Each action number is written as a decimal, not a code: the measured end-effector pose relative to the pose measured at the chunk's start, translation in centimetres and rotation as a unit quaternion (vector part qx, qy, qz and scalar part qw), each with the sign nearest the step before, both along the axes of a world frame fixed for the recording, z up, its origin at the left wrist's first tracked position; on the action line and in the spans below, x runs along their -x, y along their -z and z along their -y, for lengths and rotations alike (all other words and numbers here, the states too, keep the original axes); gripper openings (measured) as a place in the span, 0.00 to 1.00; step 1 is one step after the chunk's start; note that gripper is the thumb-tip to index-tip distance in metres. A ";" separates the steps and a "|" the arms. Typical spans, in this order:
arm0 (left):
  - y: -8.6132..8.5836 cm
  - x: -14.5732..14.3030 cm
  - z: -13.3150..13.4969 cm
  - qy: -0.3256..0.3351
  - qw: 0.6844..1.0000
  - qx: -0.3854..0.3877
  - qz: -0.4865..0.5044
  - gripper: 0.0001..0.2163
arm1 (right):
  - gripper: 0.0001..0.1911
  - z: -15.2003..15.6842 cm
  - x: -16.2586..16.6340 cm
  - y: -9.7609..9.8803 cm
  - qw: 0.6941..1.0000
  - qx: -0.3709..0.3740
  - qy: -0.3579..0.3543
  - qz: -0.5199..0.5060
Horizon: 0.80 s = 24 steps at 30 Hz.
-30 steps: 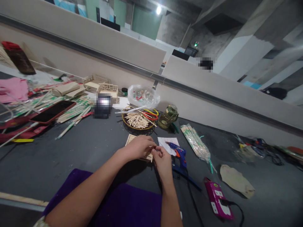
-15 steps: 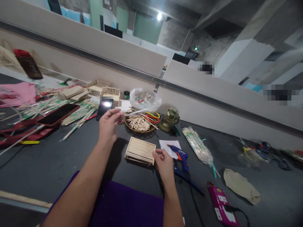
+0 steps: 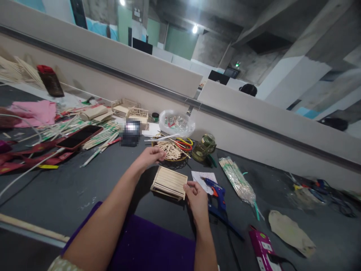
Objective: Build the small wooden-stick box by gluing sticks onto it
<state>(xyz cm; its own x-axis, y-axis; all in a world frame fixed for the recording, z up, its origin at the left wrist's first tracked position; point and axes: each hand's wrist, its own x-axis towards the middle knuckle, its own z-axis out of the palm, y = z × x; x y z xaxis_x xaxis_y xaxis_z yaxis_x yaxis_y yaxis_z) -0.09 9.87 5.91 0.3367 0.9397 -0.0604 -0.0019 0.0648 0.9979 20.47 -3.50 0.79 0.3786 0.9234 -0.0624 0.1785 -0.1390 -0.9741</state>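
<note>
A small slatted model made of wooden sticks (image 3: 170,181) rests on the dark table in front of me. My right hand (image 3: 196,194) pinches its right edge between thumb and fingers. Just above its far left corner, apart from it, is my left hand (image 3: 153,155), with thumb and fingers pressed together; whatever they hold is too small to make out. Behind that hand stands a round basket (image 3: 176,159) filled with short wooden sticks (image 3: 168,149). White sticks (image 3: 166,137) and red-and-yellow-handled scissors (image 3: 184,143) lie across it.
Right of the model lie a blue glue gun (image 3: 217,192), a wrapped stick bundle (image 3: 237,178), a cloth (image 3: 290,231) and a pink power strip (image 3: 263,248). A green jar (image 3: 203,147) stands behind. Leftward are a phone (image 3: 80,137) and packaged sticks (image 3: 101,135).
My left hand has come down and right, from beside the basket's white sticks to near the model. My right hand stays on the model's edge. The view has shifted slightly.
</note>
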 end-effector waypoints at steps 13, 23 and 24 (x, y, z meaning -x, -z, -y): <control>2.8 0.9 0.5 0.106 0.989 -0.002 -0.102 0.13 | 0.22 -0.1 -0.7 0.2 0.999 -0.007 -0.042 0.005; 1.4 3.8 4.8 0.194 0.968 -0.020 -0.157 0.13 | 0.16 -0.7 -1.0 -1.2 0.986 -0.046 -0.131 0.096; 1.4 3.7 4.7 0.204 0.965 -0.025 -0.162 0.13 | 0.16 -0.7 -0.9 -1.4 0.984 -0.050 -0.136 0.108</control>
